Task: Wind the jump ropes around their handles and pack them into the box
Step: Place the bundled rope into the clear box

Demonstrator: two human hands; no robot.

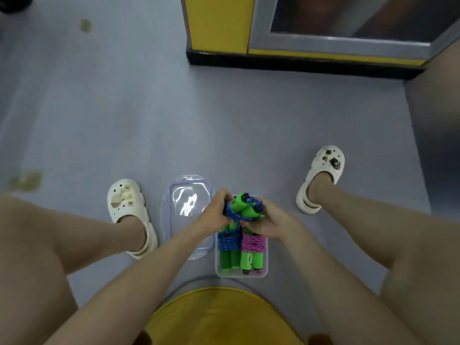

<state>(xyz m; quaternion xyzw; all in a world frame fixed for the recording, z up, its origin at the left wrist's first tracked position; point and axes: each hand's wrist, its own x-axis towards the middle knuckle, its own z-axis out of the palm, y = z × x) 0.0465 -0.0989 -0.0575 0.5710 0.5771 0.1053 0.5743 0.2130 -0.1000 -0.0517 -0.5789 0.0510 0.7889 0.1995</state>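
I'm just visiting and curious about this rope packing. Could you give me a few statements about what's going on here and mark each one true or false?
1. Both hands, left hand and right hand, hold a blue jump rope. True.
2. The clear box is empty. False: it already holds a blue-wound rope and a pink-wound rope.
3. The lid lies on the floor beside the box. True.
4. The handles are red. False: they are green.

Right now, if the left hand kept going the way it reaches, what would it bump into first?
Probably the green-handled jump rope with blue cord it already grips; beyond it, the right hand.
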